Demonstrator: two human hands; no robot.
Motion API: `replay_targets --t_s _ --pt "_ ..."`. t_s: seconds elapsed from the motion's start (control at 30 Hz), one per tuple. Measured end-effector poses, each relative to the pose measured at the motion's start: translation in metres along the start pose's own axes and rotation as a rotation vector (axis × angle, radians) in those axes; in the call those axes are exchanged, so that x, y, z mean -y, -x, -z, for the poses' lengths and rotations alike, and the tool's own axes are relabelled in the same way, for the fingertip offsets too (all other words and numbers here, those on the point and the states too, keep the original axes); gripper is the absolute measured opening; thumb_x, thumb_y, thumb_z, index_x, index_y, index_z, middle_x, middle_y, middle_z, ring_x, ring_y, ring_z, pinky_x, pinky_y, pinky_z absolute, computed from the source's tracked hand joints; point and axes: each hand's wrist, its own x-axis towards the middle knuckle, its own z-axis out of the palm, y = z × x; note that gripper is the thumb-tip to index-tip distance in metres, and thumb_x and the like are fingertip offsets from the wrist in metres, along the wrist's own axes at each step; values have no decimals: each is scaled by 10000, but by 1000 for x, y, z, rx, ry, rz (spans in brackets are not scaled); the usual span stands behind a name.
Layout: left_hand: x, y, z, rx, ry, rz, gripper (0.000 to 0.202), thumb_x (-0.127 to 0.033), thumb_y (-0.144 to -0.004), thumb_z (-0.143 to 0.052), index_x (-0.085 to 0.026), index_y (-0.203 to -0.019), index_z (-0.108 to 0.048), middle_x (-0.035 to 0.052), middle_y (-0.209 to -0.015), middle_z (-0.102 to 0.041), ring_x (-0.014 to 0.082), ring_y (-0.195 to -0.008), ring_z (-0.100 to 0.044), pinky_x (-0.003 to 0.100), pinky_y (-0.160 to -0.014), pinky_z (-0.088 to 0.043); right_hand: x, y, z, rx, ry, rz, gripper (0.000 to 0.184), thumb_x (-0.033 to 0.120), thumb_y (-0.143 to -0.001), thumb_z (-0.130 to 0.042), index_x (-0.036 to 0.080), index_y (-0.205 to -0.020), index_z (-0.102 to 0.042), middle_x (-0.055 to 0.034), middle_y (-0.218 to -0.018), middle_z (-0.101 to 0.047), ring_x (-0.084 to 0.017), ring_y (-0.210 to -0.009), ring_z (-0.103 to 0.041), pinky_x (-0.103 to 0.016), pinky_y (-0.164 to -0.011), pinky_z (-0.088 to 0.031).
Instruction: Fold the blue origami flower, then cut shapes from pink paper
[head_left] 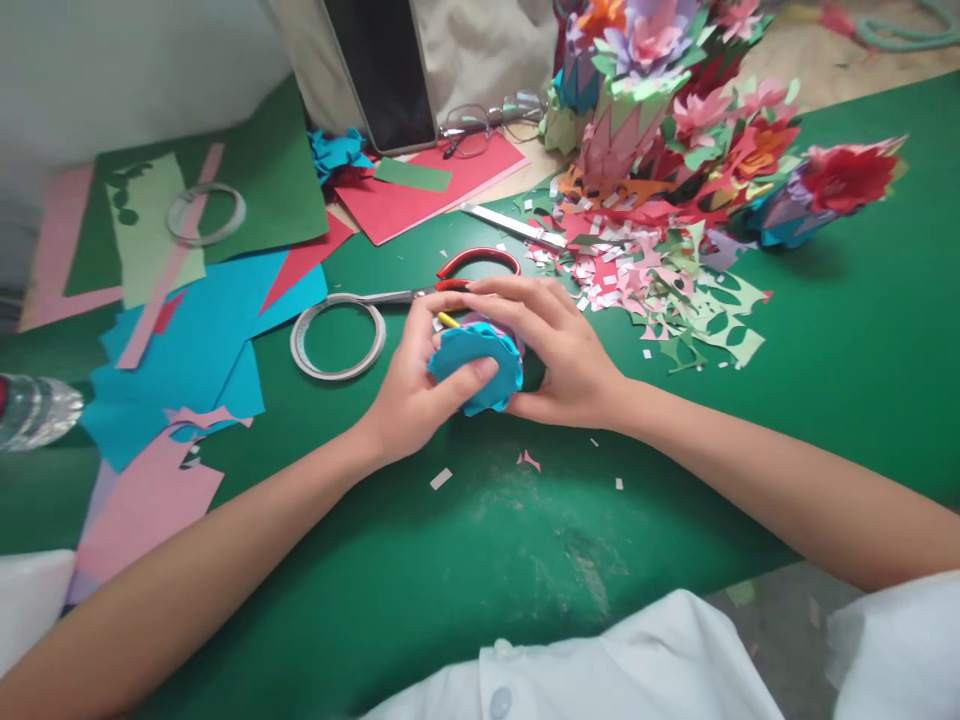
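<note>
Over the middle of the green table I hold a paper flower with a round, scalloped blue base (474,372). Its base faces me, and slivers of yellow and purple paper show behind the rim. My left hand (427,385) grips it from the left, thumb pressed flat on the blue base. My right hand (566,350) curves around its right and far side, thumb at the lower edge. The petals are mostly hidden behind the base and fingers. Just beyond the hands lie red-handled scissors (480,265), partly covered by my fingers. A tape roll (337,337) lies left of them.
Finished paper flowers (637,110) stand at the back right, with another paper flower (832,190) lying beside them. Paper scraps (675,280), a utility knife (514,225), glasses (491,122) and a phone (382,70) lie beyond. Coloured sheets (187,330) and a second tape roll (236,215) cover the left.
</note>
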Motion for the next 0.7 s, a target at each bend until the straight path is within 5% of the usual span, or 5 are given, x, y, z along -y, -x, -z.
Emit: replay_targets --t_s 0.23,0.53,0.7 --pt "3 6 -8 90 -223 -146 764 -465 -834 -654 -264 -1421 -209 159 -1452 -336 313 -1329 -421 518 -1078 -386 3 2 -1 32 53 -7 543 363 -824 -637 268 -1328 -459 -111 -1445 -471 -306 -1290 -446 -517 -1066 -378" --pt "-6 16 -13 -16 -261 -203 761 -637 -847 -524 -261 -1430 -212 150 -1414 -312 324 -1364 -336 541 -1123 -316 18 -2 -2 -35 -135 10 427 441 -756 -720 266 -1115 -569 -123 -1365 -472 -313 -1258 -485 -507 -1009 -443" --pt "-11 37 -1 84 -416 -244 898 -651 -782 -614 -268 -1472 -186 177 -1511 -255 381 -1443 -227 580 -1148 -254 29 -6 -16 -151 -437 -133 544 484 -612 -840 236 -997 -548 -101 -1118 -506 -279 -1094 -564 -443 -937 -504"
